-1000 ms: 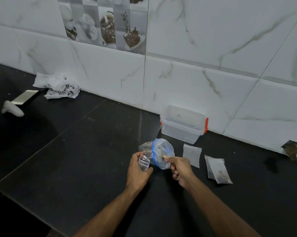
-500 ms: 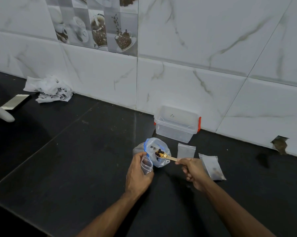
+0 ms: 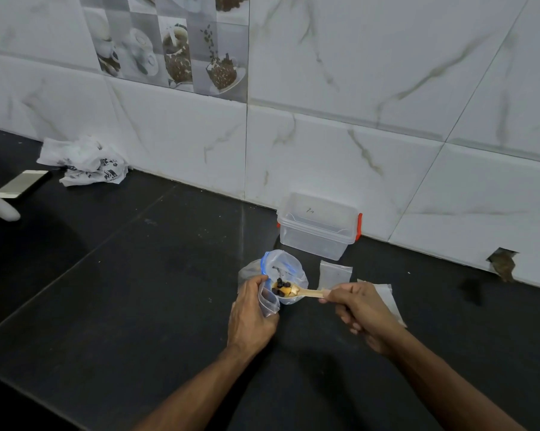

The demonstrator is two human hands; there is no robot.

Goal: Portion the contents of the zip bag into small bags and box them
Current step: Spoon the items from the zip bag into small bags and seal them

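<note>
Our right hand (image 3: pixel 357 309) has lifted the loaded spoon (image 3: pixel 296 292) out of the zip bag (image 3: pixel 285 269). Our left hand (image 3: pixel 251 309) pinches a small bag (image 3: pixel 269 301) open, so filling likely comes next.

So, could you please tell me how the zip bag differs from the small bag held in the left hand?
The zip bag has a blue strip along its mouth; the small bag is plain and clear. The zip bag is larger and stands on the counter; the small bag is pinched in the left hand. Both are transparent plastic with open mouths, and the loaded spoon, held by the right hand, hovers by them.
</note>
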